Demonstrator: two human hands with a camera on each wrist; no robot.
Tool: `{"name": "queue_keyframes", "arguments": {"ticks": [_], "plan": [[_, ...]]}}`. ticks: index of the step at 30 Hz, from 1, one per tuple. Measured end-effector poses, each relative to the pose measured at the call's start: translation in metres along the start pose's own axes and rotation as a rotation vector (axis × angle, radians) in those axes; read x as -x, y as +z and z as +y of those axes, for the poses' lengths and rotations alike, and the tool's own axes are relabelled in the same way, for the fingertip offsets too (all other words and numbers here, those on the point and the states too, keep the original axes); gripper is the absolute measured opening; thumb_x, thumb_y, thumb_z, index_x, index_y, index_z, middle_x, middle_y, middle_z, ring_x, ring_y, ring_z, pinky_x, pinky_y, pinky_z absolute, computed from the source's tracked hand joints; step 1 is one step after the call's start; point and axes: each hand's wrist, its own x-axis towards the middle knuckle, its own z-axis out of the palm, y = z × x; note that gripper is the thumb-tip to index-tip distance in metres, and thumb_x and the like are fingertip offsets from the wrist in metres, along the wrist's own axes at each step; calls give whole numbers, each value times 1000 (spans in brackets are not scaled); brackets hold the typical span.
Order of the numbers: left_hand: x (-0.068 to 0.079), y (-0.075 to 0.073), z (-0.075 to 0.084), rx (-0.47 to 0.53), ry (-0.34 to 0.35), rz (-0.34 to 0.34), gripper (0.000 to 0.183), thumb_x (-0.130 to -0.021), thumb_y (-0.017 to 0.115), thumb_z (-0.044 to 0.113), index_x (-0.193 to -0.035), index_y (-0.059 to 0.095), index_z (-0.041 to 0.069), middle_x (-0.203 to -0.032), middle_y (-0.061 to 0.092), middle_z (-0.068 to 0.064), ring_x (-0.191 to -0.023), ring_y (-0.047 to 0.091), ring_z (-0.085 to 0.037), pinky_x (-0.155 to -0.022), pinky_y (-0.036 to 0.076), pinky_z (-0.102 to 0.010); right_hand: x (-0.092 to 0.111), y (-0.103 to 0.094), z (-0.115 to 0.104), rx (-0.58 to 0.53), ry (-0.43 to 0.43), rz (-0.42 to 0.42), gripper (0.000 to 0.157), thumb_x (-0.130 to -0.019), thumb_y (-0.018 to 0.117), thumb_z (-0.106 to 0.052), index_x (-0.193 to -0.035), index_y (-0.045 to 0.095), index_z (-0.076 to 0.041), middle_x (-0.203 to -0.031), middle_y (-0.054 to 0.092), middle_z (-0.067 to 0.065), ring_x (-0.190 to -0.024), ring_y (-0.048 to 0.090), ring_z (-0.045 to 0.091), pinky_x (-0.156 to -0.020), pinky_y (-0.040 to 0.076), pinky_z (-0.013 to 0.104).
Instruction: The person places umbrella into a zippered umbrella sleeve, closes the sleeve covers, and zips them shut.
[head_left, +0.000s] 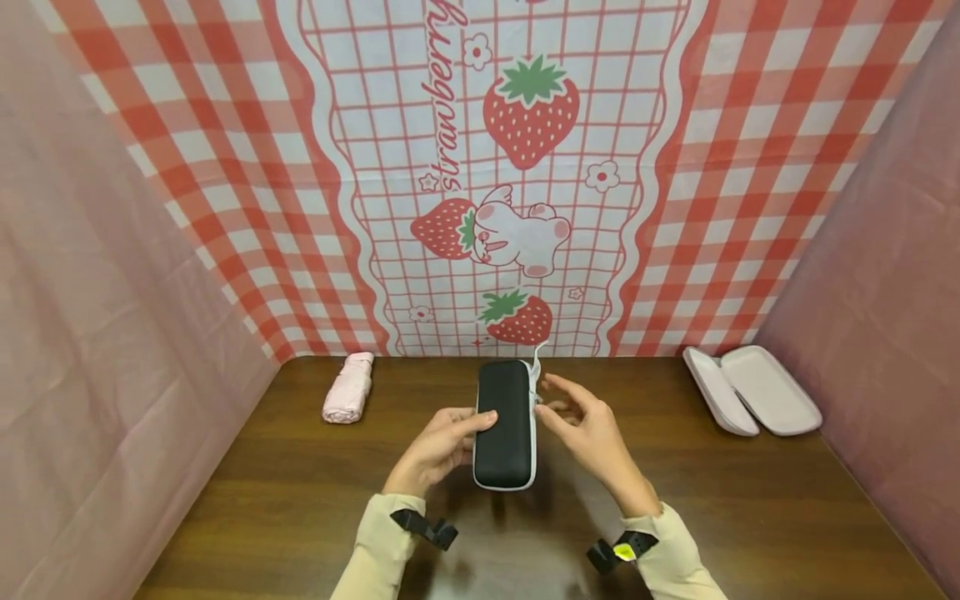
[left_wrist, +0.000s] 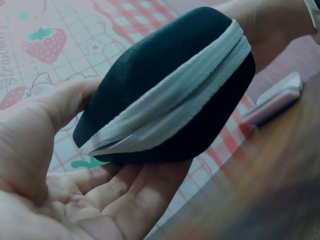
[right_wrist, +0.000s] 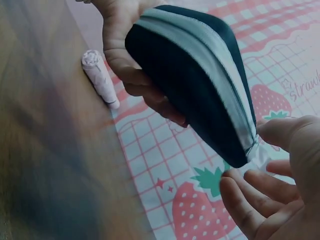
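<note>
A black zip case [head_left: 504,425] with a pale zipper band stands upright over the table. My left hand [head_left: 442,446] grips it from the left side, thumb across its front and fingers behind. In the left wrist view the zipper [left_wrist: 175,105] runs along the case, its two edges lying close together. My right hand [head_left: 588,429] is at the case's right edge, thumb and fingers spread apart. The right thumb tip [right_wrist: 267,130] is right at the zipper's end, near a white strap [head_left: 536,362]; the fingertips lie just below that end.
A rolled pink cloth-like bundle [head_left: 349,388] lies at the back left of the wooden table [head_left: 262,492]. At the back right rests an unfolded pale case [head_left: 772,392]. A strawberry-printed cloth [head_left: 637,100] hangs behind the table, with pink drapes [head_left: 97,292] on both sides.
</note>
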Motion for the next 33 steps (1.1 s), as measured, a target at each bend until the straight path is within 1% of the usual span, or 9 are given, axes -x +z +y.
{"name": "queue_keyframes", "arguments": {"ticks": [5,7,12,16,19,23,27,30,33], "plan": [[2,1,2,18,-6,-18,34,-99,66,22,-118,67,-6,-91,78,-4,-82,77,-17,-73,62,-35,0,1,1,0,47,-39,45,-94,74,-7,-136,62,4,-124,72,22,-95,75,17,-72,60,24],[4,0,2,16,-10,-18,33,-99,65,21,-118,67,-6,-91,78,-3,-82,77,-17,-73,62,-35,0,4,1,9,44,-36,40,-94,74,-7,-132,66,4,-115,75,22,-88,75,15,-68,60,24],[6,-3,1,-8,-26,-7,38,-99,66,21,-123,64,-8,-93,77,-4,-85,76,-17,-74,62,-35,0,8,1,84,20,-32,28,-93,75,-9,-119,74,2,-89,78,13,-64,69,12,-56,56,24],[4,-1,3,-35,-43,-20,44,-98,68,23,-127,62,-9,-95,77,-3,-86,76,-16,-74,62,-34,0,6,2,117,30,-7,21,-92,75,-5,-112,77,1,-81,76,9,-61,67,15,-54,55,26],[4,3,6,-43,-50,-29,46,-96,69,22,-128,62,-11,-93,77,-3,-84,76,-15,-72,62,-33,0,4,3,97,46,5,15,-92,74,-2,-106,79,1,-77,74,12,-61,66,16,-53,55,26],[4,4,6,-39,-50,-35,46,-97,68,21,-129,60,-12,-92,77,-3,-83,76,-15,-71,62,-33,0,4,4,108,-19,11,10,-92,72,3,-101,78,2,-73,71,17,-58,62,10,-51,53,25],[5,3,4,-32,-54,-23,45,-97,68,20,-129,61,-11,-93,77,-4,-84,76,-16,-71,62,-33,1,4,6,184,-99,26,10,-91,72,5,-94,77,-3,-71,69,12,-57,57,5,-50,50,25],[4,4,4,-28,-56,-12,42,-97,68,20,-126,62,-9,-92,77,-4,-83,76,-16,-71,62,-33,2,4,7,215,-120,25,7,-92,72,3,-91,75,-3,-71,69,10,-58,56,3,-52,51,25],[3,3,4,-24,-53,-7,40,-97,68,20,-124,64,-8,-91,77,-4,-83,76,-16,-70,62,-33,1,3,8,227,-141,10,3,-95,71,1,-92,73,0,-73,71,10,-60,60,4,-54,53,24]]}}
